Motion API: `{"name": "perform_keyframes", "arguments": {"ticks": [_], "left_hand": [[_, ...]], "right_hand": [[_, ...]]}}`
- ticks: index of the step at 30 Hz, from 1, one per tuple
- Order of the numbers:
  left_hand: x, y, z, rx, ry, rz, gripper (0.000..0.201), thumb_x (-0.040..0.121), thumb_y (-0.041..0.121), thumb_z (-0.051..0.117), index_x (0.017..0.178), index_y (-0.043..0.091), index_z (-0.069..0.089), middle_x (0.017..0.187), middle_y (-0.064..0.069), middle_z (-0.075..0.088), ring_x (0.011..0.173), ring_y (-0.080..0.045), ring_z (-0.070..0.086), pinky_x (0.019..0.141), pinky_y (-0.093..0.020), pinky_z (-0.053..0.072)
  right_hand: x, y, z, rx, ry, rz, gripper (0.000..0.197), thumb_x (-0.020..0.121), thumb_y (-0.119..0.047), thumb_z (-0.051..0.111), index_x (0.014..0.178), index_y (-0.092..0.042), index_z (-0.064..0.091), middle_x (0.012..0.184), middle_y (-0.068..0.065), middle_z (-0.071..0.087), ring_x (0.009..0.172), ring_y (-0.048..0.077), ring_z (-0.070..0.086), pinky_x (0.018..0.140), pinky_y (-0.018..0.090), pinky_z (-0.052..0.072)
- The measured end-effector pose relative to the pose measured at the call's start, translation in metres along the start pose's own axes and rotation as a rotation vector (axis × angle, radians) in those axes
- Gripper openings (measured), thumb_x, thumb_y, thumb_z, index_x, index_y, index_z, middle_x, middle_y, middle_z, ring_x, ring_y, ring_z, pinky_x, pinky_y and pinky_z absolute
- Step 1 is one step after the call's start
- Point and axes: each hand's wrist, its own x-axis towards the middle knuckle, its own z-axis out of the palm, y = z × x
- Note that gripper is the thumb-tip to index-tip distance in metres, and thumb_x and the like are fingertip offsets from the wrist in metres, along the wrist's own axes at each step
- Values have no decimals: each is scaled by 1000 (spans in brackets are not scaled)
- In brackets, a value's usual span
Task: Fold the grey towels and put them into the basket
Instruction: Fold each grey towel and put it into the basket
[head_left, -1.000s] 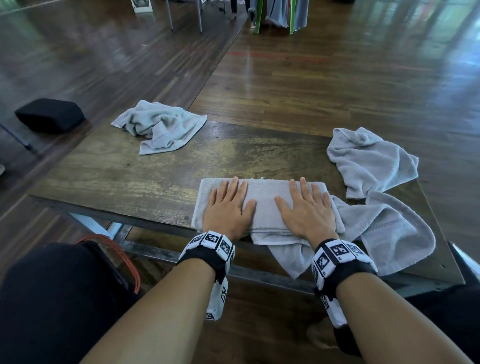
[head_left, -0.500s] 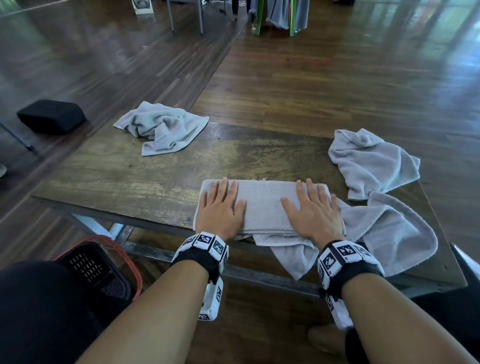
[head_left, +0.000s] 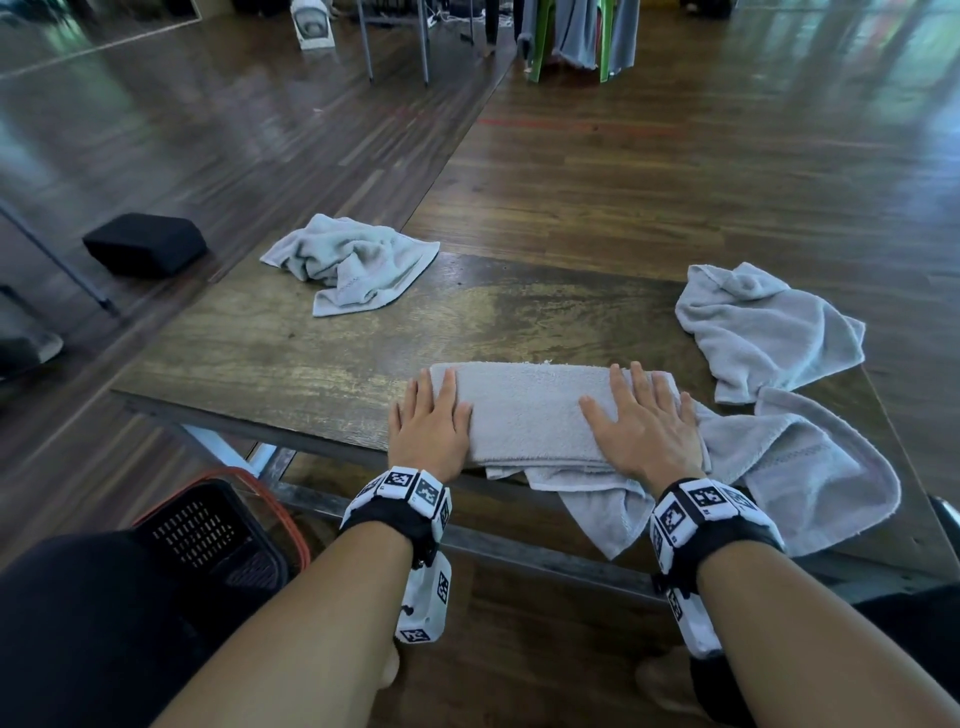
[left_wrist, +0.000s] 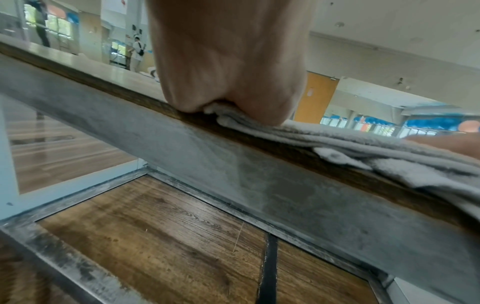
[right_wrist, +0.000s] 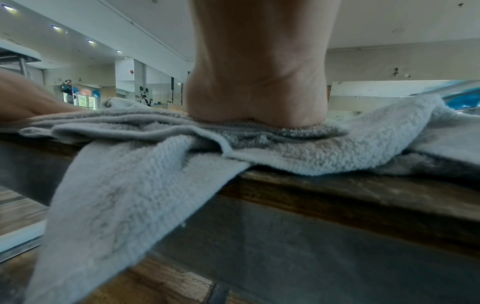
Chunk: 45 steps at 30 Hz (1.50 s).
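A folded grey towel (head_left: 530, 410) lies as a long strip at the near edge of the wooden table (head_left: 291, 353). My left hand (head_left: 428, 415) presses flat on its left end, fingers straight. My right hand (head_left: 641, 415) lies flat on its right end. Both wrist views show only the heel of each palm on the folded towel (left_wrist: 298, 131) (right_wrist: 145, 123). A loose grey towel (head_left: 810, 467) lies partly under the folded one, and its corner hangs over the table edge. Two more crumpled towels lie at the far left (head_left: 353, 262) and far right (head_left: 763, 327). The black basket (head_left: 208, 530) with an orange rim stands on the floor, lower left.
A black block (head_left: 145, 249) sits on the floor left of the table. Chair legs and hanging cloth (head_left: 576, 36) stand far back. My dark-clothed knee (head_left: 78, 634) is beside the basket. A metal frame rail (left_wrist: 233, 174) runs under the table edge.
Both hands have slid apart along the folded towel, the left one to its left end and the right one to its right end. More of the basket has come into view.
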Motion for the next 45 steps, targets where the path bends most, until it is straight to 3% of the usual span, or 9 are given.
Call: {"name": "perform_keyframes", "arguments": {"ticks": [4, 8, 13, 24, 30, 34, 39, 43, 45], "left_hand": [[-1, -8, -4, -18, -48, -17, 57, 105, 47, 13, 157, 33, -2, 166, 1, -8, 153, -20, -7, 121, -46, -6], [0, -5, -9, -9, -110, -42, 57, 104, 48, 13, 157, 35, -5, 166, 1, -12, 152, -20, -11, 120, -47, -10], [0, -2, -16, 0, -188, -58, 58, 104, 48, 13, 156, 36, -9, 164, 2, -18, 151, -19, -16, 119, -48, -12], [0, 1, -18, -11, -189, -72, 58, 104, 47, 15, 156, 36, -8, 165, 2, -17, 151, -19, -15, 119, -48, -12], [1, -1, -14, -18, -163, -68, 57, 104, 48, 15, 156, 38, -7, 165, 3, -16, 151, -18, -15, 120, -49, -11], [0, -2, -11, -42, -130, -58, 57, 104, 49, 15, 156, 38, -4, 165, 4, -13, 152, -18, -13, 120, -49, -10], [2, 4, -26, -111, 34, -39, 56, 94, 44, 47, 146, 31, 28, 158, 0, 23, 146, -25, 18, 118, -54, 13], [21, 3, -52, -45, -94, 32, 81, 83, 42, 64, 151, 32, 23, 159, 3, 21, 142, -32, 23, 113, -54, 23], [29, -3, -62, -26, -160, 28, 72, 81, 41, 66, 145, 23, 37, 148, -4, 38, 133, -34, 35, 108, -50, 34]], "right_hand": [[0, 1, 0, 38, -2, -5, 79, 95, -72, 14, 162, -31, 4, 170, 1, -8, 156, 24, -6, 125, 52, -3], [-6, 6, -9, 265, 77, -21, 76, 98, -61, 40, 159, -22, 16, 167, 3, -9, 154, 29, -5, 122, 52, 9], [-10, 26, -26, 327, 228, 212, 51, 99, -36, 49, 134, 1, 49, 151, 21, 24, 140, 42, 16, 113, 53, 26], [3, 31, -29, 357, 99, 250, 46, 92, -40, 56, 130, -13, 54, 143, 19, 44, 139, 41, 26, 113, 51, 27], [6, 27, -27, 462, 287, 62, 16, 91, -31, 58, 104, -22, 54, 111, 7, 61, 116, 34, 46, 96, 45, 38], [4, 15, -46, 557, 375, -64, 8, 94, -32, 56, 95, -26, 50, 86, -3, 62, 81, 22, 60, 68, 44, 52], [31, -14, -87, 481, 345, -109, 8, 91, -32, 64, 96, -27, 61, 91, -2, 67, 87, 24, 62, 71, 40, 51], [66, -54, -125, 374, 155, -263, 14, 88, -19, 64, 101, -18, 70, 100, 5, 69, 96, 25, 62, 74, 32, 43], [82, -74, -141, 309, 114, -316, 23, 86, -15, 60, 107, -19, 70, 110, 7, 68, 102, 27, 62, 80, 34, 47]]}}
